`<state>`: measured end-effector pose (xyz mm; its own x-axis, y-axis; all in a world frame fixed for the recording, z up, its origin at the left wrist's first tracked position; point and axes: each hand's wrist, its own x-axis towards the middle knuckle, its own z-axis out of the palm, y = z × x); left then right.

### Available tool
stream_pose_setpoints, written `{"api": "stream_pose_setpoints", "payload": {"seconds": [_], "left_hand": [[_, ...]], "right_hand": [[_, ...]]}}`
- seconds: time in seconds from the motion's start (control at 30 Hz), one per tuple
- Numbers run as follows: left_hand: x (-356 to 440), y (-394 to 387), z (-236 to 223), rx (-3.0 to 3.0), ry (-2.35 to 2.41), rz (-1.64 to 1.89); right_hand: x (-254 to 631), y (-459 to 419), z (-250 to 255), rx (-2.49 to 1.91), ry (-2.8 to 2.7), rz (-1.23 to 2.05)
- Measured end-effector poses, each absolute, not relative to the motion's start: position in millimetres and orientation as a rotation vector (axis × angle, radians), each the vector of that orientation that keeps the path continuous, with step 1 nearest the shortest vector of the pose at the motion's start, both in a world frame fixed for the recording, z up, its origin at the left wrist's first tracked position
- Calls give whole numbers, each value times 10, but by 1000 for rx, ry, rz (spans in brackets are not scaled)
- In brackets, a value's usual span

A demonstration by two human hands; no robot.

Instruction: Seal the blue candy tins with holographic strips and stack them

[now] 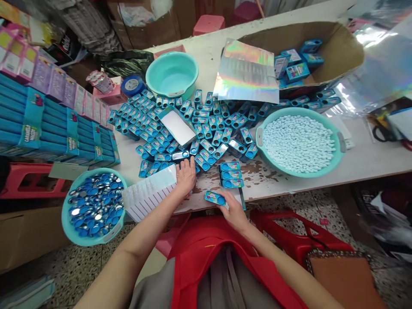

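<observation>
My right hand grips a small blue candy box with a printed label, at the table's front edge. Just beyond it, three similar boxes stand in a row in an open carton. My left hand reaches to the front of the crowd of blue boxes, fingers stretched out against a box with a shiny top; its fingertips are partly hidden. Left of that hand lies a silvery sheet with dark lines. A flattened blue-and-white carton rests on the boxes.
At right stands a turquoise basin of white candies. A basin of blue and silver round pieces is at left, another basin at the back. Stacked blue cartons line the left; a cardboard box is back right.
</observation>
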<state>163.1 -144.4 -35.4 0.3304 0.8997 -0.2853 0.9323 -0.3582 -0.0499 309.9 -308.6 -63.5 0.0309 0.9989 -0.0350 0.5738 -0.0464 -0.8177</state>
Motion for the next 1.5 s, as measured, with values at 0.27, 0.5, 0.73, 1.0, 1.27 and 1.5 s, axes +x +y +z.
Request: {"api": "stream_pose_setpoints", "payload": {"seconds": [0.27, 0.5, 0.73, 1.0, 1.27, 1.5], "left_hand": [[1681, -1444, -329, 2474, 1685, -344], [1850, -1647, -258, 2358, 1614, -430], [1894, -1714, -236, 2331, 1652, -452], [1900, -1724, -263, 2279, 1675, -434], [1897, -1774, -254, 2272, 1705, -468], [1834, -1873, -146, 2110, 1594, -374]], "right_hand": [[2981, -3049, -687, -1929, -1472, 701], [2664, -2978, -890, -2057, -1329, 631], [2727, -2982, -885, -1889, -1316, 945], [3017, -2862, -734, -1951, -1876, 825], [2965, -3140, -805, -2119, -1680, 507], [2920, -3051, -929, -2055, -1375, 521]]}}
